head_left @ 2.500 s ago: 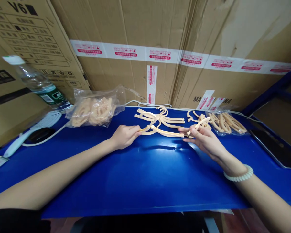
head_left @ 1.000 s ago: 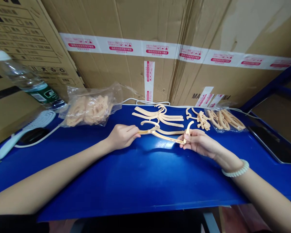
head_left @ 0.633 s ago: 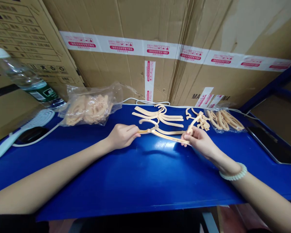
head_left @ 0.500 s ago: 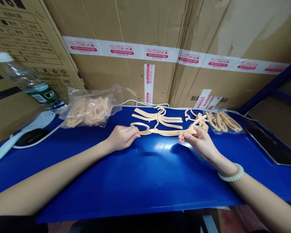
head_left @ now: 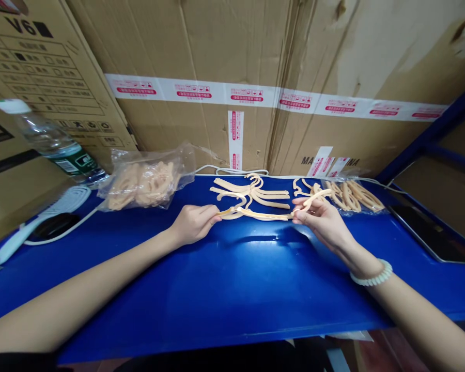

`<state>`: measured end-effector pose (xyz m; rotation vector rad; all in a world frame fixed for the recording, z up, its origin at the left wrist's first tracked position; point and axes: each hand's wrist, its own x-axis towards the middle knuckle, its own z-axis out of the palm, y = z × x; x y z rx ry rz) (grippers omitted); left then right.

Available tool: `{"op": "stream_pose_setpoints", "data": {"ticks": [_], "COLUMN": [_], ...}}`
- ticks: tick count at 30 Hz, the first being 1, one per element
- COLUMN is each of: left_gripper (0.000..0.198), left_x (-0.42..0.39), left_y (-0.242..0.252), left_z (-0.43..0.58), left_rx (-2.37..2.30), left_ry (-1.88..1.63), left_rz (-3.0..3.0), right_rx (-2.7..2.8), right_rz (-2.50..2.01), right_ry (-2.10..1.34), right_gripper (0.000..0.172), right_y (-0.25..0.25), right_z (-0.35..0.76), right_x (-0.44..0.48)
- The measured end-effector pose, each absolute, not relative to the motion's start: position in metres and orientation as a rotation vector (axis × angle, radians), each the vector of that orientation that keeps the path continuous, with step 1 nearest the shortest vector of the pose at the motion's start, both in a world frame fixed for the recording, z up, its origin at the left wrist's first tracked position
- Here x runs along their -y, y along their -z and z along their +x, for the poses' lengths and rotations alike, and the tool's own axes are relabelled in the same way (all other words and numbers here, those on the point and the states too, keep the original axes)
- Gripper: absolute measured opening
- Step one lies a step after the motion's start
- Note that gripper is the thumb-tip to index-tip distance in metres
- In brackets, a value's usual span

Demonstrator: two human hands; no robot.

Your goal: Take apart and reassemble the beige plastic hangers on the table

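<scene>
My left hand (head_left: 196, 223) pinches the left end of a peach plastic clothes hanger (head_left: 265, 215), held just above the blue table. The hanger's hook stands up near its middle. My right hand (head_left: 321, 219) is closed at the hanger's right end, with a curved peach strip (head_left: 316, 197) sticking up between its fingers. Whether that strip is joined to the hanger, I cannot tell. Just behind the held hanger lies a group of finished-looking hangers (head_left: 269, 194). Loose curved peach pieces (head_left: 306, 187) lie behind my right hand, partly hidden by it.
At the left are a clear bag (head_left: 145, 181) of peach parts, a water bottle (head_left: 67, 155), a pale hairbrush (head_left: 42, 219) and a black round object (head_left: 60, 223). Bagged peach loops (head_left: 356, 194) and a phone (head_left: 430, 232) lie right. Cardboard boxes (head_left: 201, 46) wall the back.
The hanger has turned in my hands, so its hook shows more. My right fingers have shifted on its right end, and the curved strip there lies lower. The camera view has tipped up slightly.
</scene>
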<state>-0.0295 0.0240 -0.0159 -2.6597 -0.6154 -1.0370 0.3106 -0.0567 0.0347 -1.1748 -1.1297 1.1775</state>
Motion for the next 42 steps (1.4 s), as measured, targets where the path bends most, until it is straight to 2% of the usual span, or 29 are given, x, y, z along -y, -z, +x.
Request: {"op": "stream_pose_setpoints", "data": {"ticks": [6, 10, 15, 20, 29, 37, 42], "left_gripper": [0.033, 0.033, 0.031, 0.022, 0.018, 0.018, 0.019], "left_x": [-0.024, -0.021, -0.011, -0.006, -0.007, -0.004, -0.004], "left_y": [0.015, 0.013, 0.010, 0.011, 0.014, 0.012, 0.012], "left_z": [-0.030, -0.028, -0.019, -0.017, -0.019, -0.018, -0.018], "left_rx": [0.583, 0.610, 0.670, 0.665, 0.688, 0.648, 0.609], "left_ry": [1.051, 1.019, 0.946, 0.998, 1.043, 1.054, 1.077], "left_rz": [-2.656, -2.664, -2.652, -2.594, -2.561, -2.540, -2.516], "right_rx": [1.155, 1.167, 1.198, 1.035, 0.954, 1.008, 1.144], "right_rz": [-1.167, -1.126, -1.147, -1.074, -1.098, -1.123, -1.122], "right_ry": [-1.241, -1.474, -1.478, -1.626, -1.668, -1.613, -1.439], "right_gripper": [0.030, 0.030, 0.030, 0.028, 0.021, 0.030, 0.040], "right_y": [-0.037, -0.037, -0.032, -0.030, -0.035, -0.035, -0.030], "right_z": [0.314, 0.311, 0.299, 0.297, 0.314, 0.312, 0.308], "right_x": [0.056, 0.058, 0.064, 0.065, 0.058, 0.057, 0.060]}}
